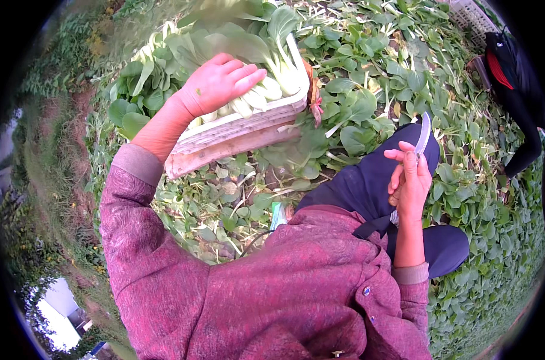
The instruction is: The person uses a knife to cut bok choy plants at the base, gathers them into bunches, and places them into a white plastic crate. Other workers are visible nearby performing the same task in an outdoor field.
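My left hand lies palm down over the white stems of bok choy in a white plastic crate. Its fingers are bent over the stems; whether they grip one is hidden. Leafy heads fill the crate, green leaves towards the far side. Under the crate is a worn, pale board-like piece. In my right hand, held above my dark trouser leg, is a small knife with a curved blade pointing away from me. Part of its handle is hidden by the fingers.
Cut leaves and stems litter the ground around me. Standing leafy plants grow at the right. Another person in dark clothing is at the far right, near a pale plastic crate. A grassy bank lies left.
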Demonstrator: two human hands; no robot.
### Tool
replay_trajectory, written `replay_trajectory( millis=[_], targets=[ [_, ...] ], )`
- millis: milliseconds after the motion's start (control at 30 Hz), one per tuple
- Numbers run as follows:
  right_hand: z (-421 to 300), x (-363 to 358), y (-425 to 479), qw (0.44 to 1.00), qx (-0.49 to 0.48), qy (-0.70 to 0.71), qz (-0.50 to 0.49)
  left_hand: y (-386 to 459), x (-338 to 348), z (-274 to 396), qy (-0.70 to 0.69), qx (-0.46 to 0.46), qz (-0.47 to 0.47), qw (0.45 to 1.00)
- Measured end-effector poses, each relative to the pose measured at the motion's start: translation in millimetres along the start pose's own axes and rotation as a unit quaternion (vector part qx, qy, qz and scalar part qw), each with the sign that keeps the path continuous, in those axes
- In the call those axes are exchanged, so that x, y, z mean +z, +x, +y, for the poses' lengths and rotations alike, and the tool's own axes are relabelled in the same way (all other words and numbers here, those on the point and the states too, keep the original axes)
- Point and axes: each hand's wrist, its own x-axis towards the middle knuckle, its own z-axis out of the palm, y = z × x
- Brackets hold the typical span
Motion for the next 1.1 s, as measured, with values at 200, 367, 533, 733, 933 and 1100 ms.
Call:
replay_trajectory(
  millis=[200,367,533,733,933,1100],
  targets=[
    [5,-9,-1,0.999,0.014,0.029,0.03,-1,60,-5,0.024,-0.005,-0.061,0.998],
    [7,-15,-4,0.999,0.01,0.019,0.047,-3,68,-7,-0.005,-0.048,-0.091,0.995],
    [7,-18,-1,0.998,0.008,0.027,0.053,7,17,2,-0.031,-0.075,-0.202,0.976],
    [10,-20,1,0.998,0.013,0.029,0.049,0,26,29,-0.233,-0.2,-0.062,0.95],
    [11,-17,0,0.999,0.021,0.003,0.04,16,51,72,-0.222,-0.295,0.102,0.924],
    [10,-16,-2,0.999,0.025,-0.008,0.041,22,73,66,-0.183,-0.304,0.151,0.923]
  ],
)
